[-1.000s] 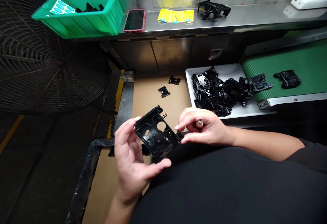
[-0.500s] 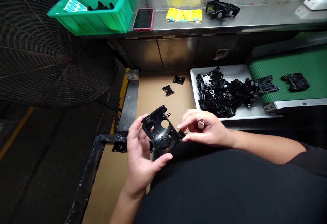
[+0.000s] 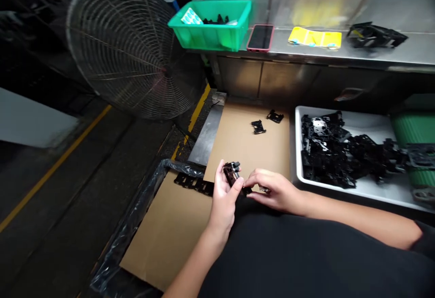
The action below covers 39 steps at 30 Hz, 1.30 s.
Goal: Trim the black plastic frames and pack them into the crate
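A round wire-caged floor fan [image 3: 129,48] stands to the left of a stainless steel shelf [image 3: 384,57] running across the back, and a green ribbed conveyor belt [image 3: 413,130] shows at the right edge. Below the shelf lies a tan cardboard sheet [image 3: 253,153]. Nearer the person, a second tan cardboard sheet [image 3: 166,234] sits inside a frame wrapped in black plastic [image 3: 142,202]. A shallow white plastic tray [image 3: 374,125] just beside the first sheet holds a heaped pile of glossy black plastic parts [image 3: 340,153]. Up on the shelf, a green plastic crate [image 3: 210,35] holds a few small black pieces [image 3: 215,20] and a sheet of round blue stickers [image 3: 192,17]. To its right lie a phone in a pink case [image 3: 260,38], a yellow sticker sheet [image 3: 314,37] whose print is too small to read, and a black plastic assembly [image 3: 375,36]. Two small black parts [image 3: 258,127] rest on the first sheet, and a row of black pieces [image 3: 193,184] lies along the far edge of the second. The left hand [image 3: 222,202] is closed around a black plastic part [image 3: 231,173], held upright on its edge above the cardboard, while the right hand [image 3: 273,191] pinches the part's lower end between its fingertips [image 3: 248,184].
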### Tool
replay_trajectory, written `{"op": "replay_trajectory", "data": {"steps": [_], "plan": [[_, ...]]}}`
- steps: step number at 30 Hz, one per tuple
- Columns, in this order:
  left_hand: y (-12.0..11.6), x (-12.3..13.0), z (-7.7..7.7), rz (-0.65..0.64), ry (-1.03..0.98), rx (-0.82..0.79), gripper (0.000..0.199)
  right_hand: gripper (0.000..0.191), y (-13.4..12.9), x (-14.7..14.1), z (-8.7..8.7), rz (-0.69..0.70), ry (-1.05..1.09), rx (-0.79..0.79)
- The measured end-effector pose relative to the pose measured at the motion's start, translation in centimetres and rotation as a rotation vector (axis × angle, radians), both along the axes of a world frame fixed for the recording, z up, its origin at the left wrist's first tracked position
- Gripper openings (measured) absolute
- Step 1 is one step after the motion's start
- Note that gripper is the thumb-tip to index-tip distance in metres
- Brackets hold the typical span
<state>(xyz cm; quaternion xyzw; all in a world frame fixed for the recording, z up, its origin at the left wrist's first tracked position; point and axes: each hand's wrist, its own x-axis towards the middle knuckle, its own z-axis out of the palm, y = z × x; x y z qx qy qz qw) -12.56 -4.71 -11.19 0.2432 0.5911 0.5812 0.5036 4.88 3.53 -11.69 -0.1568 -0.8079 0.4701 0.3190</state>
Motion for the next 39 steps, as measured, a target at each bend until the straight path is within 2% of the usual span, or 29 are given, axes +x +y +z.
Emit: {"op": "replay_trajectory", "data": {"steps": [3, 6, 9, 11, 13, 15, 18, 21, 24, 28, 39], "plan": [[-0.5, -3.1, -2.2, 0.143, 0.115, -0.048, 0.075, 0.024, 0.1, -2.1, -1.8, -0.048, -0.060, -0.123], [-1.7, -6.9, -2.5, 0.185, 0.276, -0.095, 0.072, 0.023, 0.9, -3.8, -3.7, -0.095, -0.214, -0.310], [-2.3, -9.7, -1.5, 0.130, 0.554, -0.080, 0.066, 0.024, 2.7, -5.5, -7.1, -0.209, -0.368, -0.515], [-2.1, -10.9, -0.5, 0.072, 0.782, -0.048, 0.063, 0.023, 4.3, -6.2, -10.3, -0.288, -0.440, -0.593], [-1.3, -11.7, 0.4, 0.009, 0.970, -0.005, 0.064, 0.031, 6.1, -6.4, -13.6, -0.356, -0.538, -0.706], [-0.3, -12.2, 1.2, -0.034, 1.077, 0.055, 0.068, 0.039, 7.5, -5.9, -16.3, -0.397, -0.617, -0.821], [1.2, -12.5, 2.2, -0.070, 1.143, 0.121, 0.079, 0.039, 8.9, -4.8, -18.7, -0.426, -0.666, -0.952], [2.5, -12.2, 3.1, -0.065, 1.134, 0.127, 0.085, 0.038, 9.4, -4.0, -19.6, -0.440, -0.646, -1.034], [3.8, -11.6, 3.9, -0.053, 1.110, 0.155, 0.068, 0.038, 9.6, -3.9, -20.0, -0.457, -0.602, -1.087], [5.4, -10.7, 4.7, -0.110, 1.139, 0.208, 0.051, 0.038, 9.6, -4.0, -20.5, -0.468, -0.575, -1.131], [7.7, -8.8, 6.9, -0.141, 1.187, 0.317, 0.054, 0.038, 9.9, -3.9, -20.2, -0.422, -0.599, -1.183]]}}
